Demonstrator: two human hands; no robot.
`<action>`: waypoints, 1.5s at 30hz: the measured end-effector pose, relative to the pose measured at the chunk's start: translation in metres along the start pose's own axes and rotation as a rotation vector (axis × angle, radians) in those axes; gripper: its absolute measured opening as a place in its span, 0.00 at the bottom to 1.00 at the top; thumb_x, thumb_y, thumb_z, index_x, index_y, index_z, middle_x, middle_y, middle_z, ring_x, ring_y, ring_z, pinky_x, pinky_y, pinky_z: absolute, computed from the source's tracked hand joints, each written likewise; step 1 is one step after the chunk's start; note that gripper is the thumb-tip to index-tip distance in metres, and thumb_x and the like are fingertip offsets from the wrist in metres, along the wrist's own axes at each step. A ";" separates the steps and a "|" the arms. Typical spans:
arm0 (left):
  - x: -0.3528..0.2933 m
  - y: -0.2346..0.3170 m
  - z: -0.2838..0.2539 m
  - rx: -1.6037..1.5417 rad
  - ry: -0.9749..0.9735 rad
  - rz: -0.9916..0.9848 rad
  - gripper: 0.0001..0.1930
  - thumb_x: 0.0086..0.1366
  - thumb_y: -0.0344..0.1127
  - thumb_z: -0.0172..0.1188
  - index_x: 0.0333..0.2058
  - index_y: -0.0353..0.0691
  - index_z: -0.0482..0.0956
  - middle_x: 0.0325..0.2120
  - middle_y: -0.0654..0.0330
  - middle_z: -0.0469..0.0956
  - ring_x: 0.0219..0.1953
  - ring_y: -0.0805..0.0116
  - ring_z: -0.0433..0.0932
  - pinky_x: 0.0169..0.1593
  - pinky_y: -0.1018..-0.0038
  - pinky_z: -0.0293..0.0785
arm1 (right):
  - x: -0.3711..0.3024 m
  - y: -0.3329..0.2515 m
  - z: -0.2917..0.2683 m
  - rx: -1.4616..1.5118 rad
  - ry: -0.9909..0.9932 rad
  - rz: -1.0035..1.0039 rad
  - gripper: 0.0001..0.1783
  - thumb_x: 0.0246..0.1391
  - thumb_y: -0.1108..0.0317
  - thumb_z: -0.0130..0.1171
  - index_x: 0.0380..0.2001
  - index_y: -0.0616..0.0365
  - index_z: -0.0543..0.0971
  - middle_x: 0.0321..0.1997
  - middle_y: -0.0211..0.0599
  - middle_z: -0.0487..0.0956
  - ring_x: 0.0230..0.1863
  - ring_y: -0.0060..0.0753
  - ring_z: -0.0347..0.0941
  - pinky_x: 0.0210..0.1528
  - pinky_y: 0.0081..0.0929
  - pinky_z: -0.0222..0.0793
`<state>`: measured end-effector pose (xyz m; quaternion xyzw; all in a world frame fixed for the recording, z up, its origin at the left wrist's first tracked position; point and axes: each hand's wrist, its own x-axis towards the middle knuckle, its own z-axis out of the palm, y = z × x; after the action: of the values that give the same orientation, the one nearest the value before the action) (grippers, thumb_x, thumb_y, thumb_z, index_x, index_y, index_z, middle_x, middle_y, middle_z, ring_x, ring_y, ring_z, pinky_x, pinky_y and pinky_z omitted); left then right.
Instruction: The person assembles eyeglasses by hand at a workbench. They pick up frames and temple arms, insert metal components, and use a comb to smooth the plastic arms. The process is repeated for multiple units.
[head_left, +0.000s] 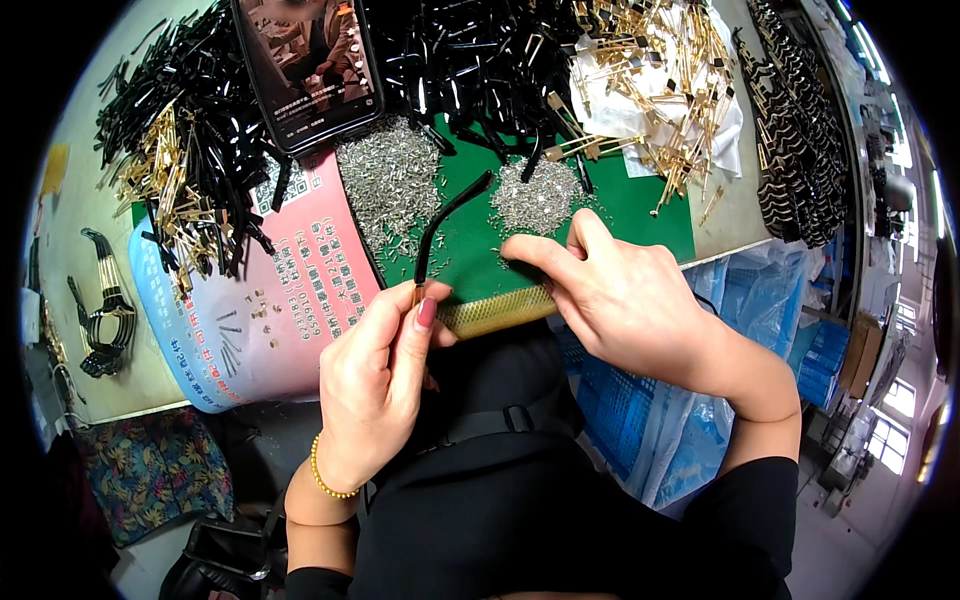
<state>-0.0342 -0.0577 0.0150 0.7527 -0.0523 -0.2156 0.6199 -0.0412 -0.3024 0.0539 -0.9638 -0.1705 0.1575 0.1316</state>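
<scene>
My left hand (375, 375) is closed on a black eyeglass temple (436, 232), its curved tip pointing up and to the right. The temple's lower end is pinched between thumb and fingers, partly hidden by them. Over the green mat (640, 215), my right hand (625, 300) has its fingers bent inward, index fingertip at the near edge of a small heap of tiny silver parts (537, 197). Whatever the fingertips hold is too small to make out. A larger heap of small silver screw-like pins (390, 180) lies to its left.
Black temples (470, 70) are piled at the back, gold metal pieces (650, 100) at back right. A phone (310, 75) leans among the heaps. Yellow mesh (495, 312) lines the table's near edge. Striped temple bundles (800, 130) lie far right; a blue crate (625, 420) stands below.
</scene>
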 end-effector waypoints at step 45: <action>0.004 -0.026 -0.005 0.696 0.301 0.716 0.16 0.64 0.23 0.63 0.51 0.28 0.79 0.26 0.57 0.81 0.21 0.66 0.80 0.25 0.74 0.75 | 0.010 -0.043 -0.016 0.489 -0.161 -0.035 0.22 0.66 0.66 0.55 0.58 0.62 0.64 0.47 0.55 0.77 0.43 0.63 0.79 0.43 0.50 0.76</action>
<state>-0.0333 -0.0491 -0.0105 0.8718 -0.2855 0.1506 0.3684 -0.0392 -0.2626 0.0790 -0.8846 -0.1538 0.2681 0.3491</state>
